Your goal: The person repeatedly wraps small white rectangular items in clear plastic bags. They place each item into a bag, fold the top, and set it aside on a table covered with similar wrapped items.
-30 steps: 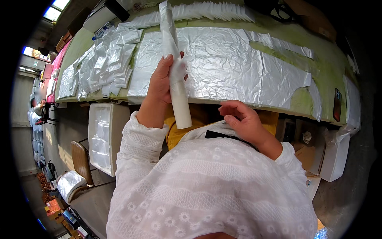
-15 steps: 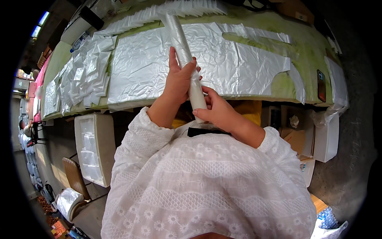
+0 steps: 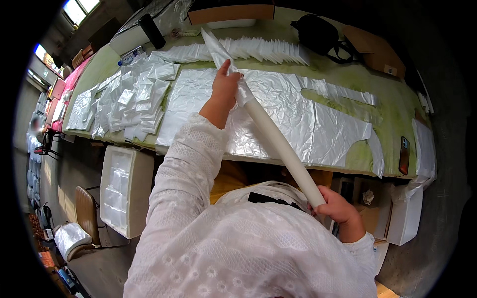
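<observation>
**Rolled white tube held at both ends over the worktable**

Rolled white tube runs diagonally above the near edge of the green table, upper end toward the far side, lower end close to the person's chest. Looks like plastic film rolled tight; the upper tip flares into loose crinkled film.

Left hand is raised, fingers wrapped around the tube near its upper end. Right hand is clenched on the lower end, low and close to the body. Both sleeves are white lace-patterned fabric.

Under the tube, a large silvery sheet lies flat on the table, crinkled, with a cut-out notch at its right end. To its left, a loose pile of small clear bags. Behind it, a row of white folded pieces fanned along the far side. A black bag sits at the far right, a phone near the table's right end.

Below the table edge on the left stands a white foam box.
</observation>
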`<control>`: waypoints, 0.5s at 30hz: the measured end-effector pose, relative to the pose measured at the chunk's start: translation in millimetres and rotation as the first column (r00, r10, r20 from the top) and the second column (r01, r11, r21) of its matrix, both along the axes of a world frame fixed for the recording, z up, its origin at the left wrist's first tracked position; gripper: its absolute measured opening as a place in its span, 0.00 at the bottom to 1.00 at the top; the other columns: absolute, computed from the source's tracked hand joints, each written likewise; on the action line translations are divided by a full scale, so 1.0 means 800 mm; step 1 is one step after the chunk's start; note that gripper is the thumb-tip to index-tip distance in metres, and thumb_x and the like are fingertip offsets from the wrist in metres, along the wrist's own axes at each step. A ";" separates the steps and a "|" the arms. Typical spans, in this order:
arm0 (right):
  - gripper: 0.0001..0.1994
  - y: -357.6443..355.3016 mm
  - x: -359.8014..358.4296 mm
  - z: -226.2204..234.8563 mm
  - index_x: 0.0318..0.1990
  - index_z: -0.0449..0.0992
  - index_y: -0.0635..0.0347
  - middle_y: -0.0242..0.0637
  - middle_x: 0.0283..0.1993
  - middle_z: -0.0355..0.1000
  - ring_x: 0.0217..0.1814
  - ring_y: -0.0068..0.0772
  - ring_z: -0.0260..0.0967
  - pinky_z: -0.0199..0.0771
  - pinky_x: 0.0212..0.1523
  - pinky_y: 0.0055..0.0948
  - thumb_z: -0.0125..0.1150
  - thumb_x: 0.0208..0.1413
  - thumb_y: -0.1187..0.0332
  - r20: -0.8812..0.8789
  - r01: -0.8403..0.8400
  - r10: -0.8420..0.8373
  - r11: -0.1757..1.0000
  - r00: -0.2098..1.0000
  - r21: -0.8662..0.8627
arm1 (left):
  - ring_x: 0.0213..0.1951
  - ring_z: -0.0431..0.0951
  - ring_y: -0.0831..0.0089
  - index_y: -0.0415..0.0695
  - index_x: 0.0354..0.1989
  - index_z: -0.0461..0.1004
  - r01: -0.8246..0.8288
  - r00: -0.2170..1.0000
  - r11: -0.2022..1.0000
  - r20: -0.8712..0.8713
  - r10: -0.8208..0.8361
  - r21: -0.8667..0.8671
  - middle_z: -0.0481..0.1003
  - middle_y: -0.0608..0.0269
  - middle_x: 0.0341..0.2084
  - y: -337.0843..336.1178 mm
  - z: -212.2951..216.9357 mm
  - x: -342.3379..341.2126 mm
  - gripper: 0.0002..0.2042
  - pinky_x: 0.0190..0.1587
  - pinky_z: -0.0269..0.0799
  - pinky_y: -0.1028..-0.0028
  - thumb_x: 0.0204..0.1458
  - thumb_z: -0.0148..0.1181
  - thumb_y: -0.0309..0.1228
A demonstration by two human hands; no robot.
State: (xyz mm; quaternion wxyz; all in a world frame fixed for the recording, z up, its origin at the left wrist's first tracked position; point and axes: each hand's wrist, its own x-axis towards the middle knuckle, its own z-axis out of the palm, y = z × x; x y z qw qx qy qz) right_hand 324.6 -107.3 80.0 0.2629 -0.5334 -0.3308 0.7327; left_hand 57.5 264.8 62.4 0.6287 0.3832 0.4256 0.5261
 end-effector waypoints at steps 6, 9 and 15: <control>0.28 -0.039 0.028 0.003 0.58 0.70 0.64 0.36 0.49 0.73 0.50 0.27 0.70 0.70 0.54 0.29 0.64 0.46 0.70 0.302 0.073 -0.162 0.955 0.939 0.286 | 0.46 0.78 0.69 0.37 0.70 0.62 0.345 0.927 0.918 -0.082 -0.365 -0.195 0.76 0.55 0.50 -0.080 -0.012 -0.037 0.27 0.51 0.76 0.70 0.62 0.57 0.26; 0.25 0.012 0.007 0.027 0.57 0.70 0.64 0.45 0.51 0.74 0.47 0.36 0.73 0.72 0.51 0.33 0.66 0.50 0.68 0.531 -0.045 -0.190 0.917 0.826 0.397 | 0.47 0.79 0.71 0.34 0.66 0.67 0.378 0.857 0.900 -0.288 -0.428 -0.214 0.77 0.56 0.51 -0.131 -0.016 -0.046 0.24 0.52 0.75 0.73 0.62 0.58 0.28; 0.20 0.101 -0.034 0.012 0.48 0.73 0.62 0.49 0.42 0.73 0.42 0.56 0.74 0.76 0.43 0.46 0.64 0.59 0.55 0.816 -0.446 -0.324 0.711 0.479 0.544 | 0.42 0.78 0.78 0.39 0.57 0.78 0.414 0.666 0.892 -0.608 -0.432 -0.180 0.81 0.62 0.44 -0.166 -0.001 -0.060 0.19 0.47 0.74 0.76 0.59 0.63 0.32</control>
